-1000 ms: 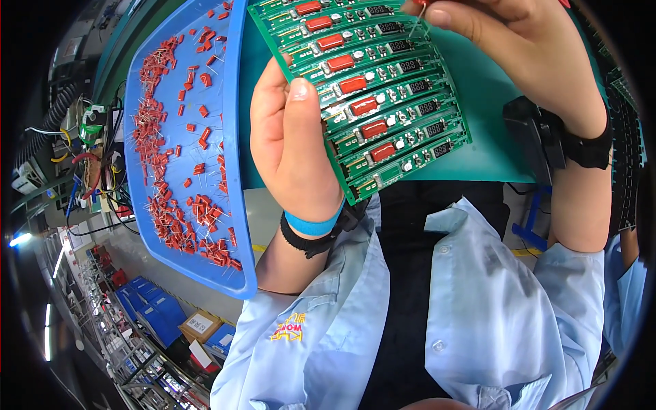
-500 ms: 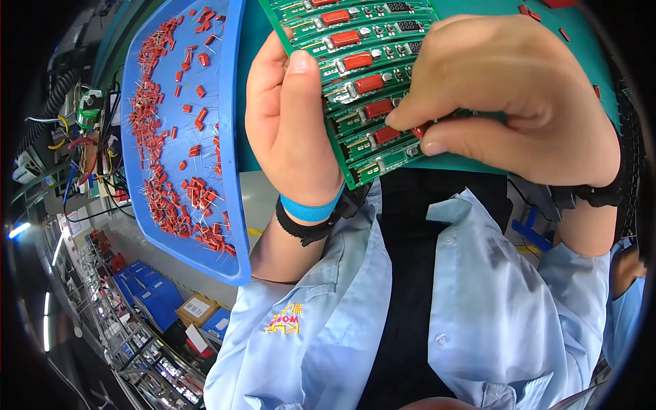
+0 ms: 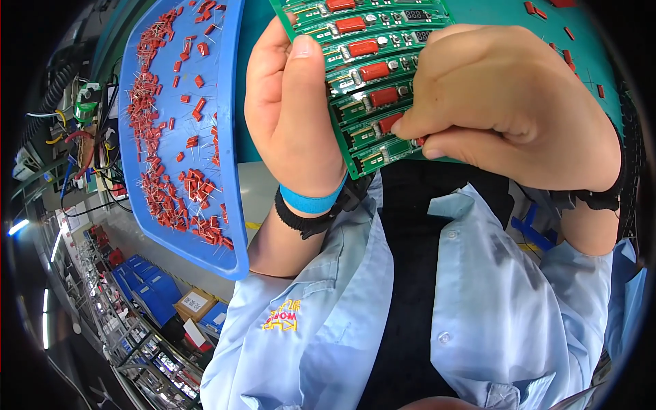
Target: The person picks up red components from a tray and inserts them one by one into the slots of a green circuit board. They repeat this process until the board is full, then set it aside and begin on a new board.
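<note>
My left hand grips the left edge of a green circuit board panel, its thumb lying on top. The panel is tilted and made up of several strips, most bearing a red block-shaped capacitor. My right hand reaches over the panel's right side, thumb and forefinger pinched around a small red capacitor at the nearest strip. Most of that capacitor is hidden by the fingertips, and whether its leads sit in the board I cannot tell.
A blue tray of loose red capacitors with wire leads stands at the left. More red capacitors lie on the green mat at the far right. Cables and shelving are farther left.
The panel has shifted slightly to the right and up, tilting a little. My right hand still pinches the capacitor, now closer to the nearest strip.
</note>
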Demonstrator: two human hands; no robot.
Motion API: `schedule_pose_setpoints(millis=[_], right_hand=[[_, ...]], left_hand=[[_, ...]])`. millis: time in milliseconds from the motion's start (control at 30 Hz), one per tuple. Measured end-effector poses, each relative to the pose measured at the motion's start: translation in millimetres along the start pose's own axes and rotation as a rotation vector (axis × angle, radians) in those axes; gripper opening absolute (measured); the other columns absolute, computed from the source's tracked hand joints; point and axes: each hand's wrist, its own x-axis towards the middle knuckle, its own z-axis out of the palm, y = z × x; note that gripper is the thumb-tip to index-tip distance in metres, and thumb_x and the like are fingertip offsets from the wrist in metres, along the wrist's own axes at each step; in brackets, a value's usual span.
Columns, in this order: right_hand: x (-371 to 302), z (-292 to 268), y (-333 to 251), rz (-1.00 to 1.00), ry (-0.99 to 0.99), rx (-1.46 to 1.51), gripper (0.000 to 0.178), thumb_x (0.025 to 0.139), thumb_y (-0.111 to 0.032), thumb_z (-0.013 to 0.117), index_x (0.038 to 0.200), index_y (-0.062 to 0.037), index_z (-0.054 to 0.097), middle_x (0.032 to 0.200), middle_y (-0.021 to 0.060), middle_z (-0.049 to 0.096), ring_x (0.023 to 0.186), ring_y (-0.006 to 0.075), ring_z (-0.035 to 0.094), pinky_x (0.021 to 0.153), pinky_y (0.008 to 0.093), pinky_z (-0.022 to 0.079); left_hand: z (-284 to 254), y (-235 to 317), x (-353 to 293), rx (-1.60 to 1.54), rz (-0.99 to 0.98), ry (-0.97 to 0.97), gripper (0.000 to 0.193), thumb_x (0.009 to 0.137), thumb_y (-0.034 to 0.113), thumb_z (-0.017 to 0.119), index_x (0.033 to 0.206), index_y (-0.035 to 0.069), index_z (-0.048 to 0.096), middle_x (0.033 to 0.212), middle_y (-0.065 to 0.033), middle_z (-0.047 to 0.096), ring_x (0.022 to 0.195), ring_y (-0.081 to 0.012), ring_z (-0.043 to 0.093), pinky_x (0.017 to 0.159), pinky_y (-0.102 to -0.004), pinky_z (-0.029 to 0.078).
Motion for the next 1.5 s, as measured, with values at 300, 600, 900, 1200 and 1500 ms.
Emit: schedule_pose_setpoints(millis=[300,600,900,1200,1500], right_hand=[[-4.1,8.3,9.9,-0.079,-0.049,0.057,0.014,0.066,-0.008,0.068,0.078,-0.0008,0.064,0.068,0.0071,0.057,0.067,0.024,0.056,0.061,0.0335,0.044],[1.1,1.1,-3.6,-0.089,-0.144,-0.008,0.015,0.067,-0.012,0.068,0.077,-0.0017,0.063,0.068,0.0069,0.056,0.067,0.0243,0.055,0.061,0.0339,0.044],[1.1,1.4,-7.2,-0.066,-0.149,-0.037,0.014,0.067,-0.012,0.068,0.076,-0.0025,0.063,0.069,0.0066,0.057,0.068,0.0243,0.056,0.063,0.0348,0.044],[0.9,2.6,-12.9,0.0,-0.161,-0.064,0.014,0.065,-0.012,0.069,0.074,-0.0037,0.062,0.07,0.0061,0.057,0.069,0.0242,0.056,0.065,0.0352,0.044],[1.8,6.3,-14.1,0.005,-0.154,-0.082,0.015,0.062,-0.011,0.07,0.071,-0.0036,0.061,0.069,0.0061,0.054,0.066,0.0238,0.052,0.059,0.0348,0.042]], left_hand=[[-0.9,1.5,0.4,0.033,-0.012,-0.009,0.035,0.092,0.018,0.041,0.116,-0.007,0.046,0.099,-0.0153,0.062,0.081,-0.0181,0.064,0.072,-0.0281,0.051],[22.4,11.3,-3.2,0.003,-0.064,0.013,0.04,0.091,0.018,0.042,0.12,-0.01,0.041,0.107,-0.0204,0.057,0.092,-0.0236,0.06,0.083,-0.0336,0.049],[-2.4,2.4,-0.4,0.01,-0.032,-0.014,0.035,0.092,0.018,0.042,0.118,-0.005,0.046,0.099,-0.0157,0.061,0.081,-0.0193,0.064,0.072,-0.0289,0.052],[0.6,3.0,-1.7,0.046,-0.035,0.06,0.035,0.091,0.018,0.043,0.118,-0.005,0.046,0.098,-0.0156,0.061,0.08,-0.0194,0.064,0.071,-0.0291,0.052],[-5.9,0.2,-0.3,0.062,0.007,-0.024,0.036,0.092,0.018,0.042,0.118,-0.006,0.045,0.099,-0.0155,0.061,0.082,-0.018,0.064,0.072,-0.0288,0.052]])
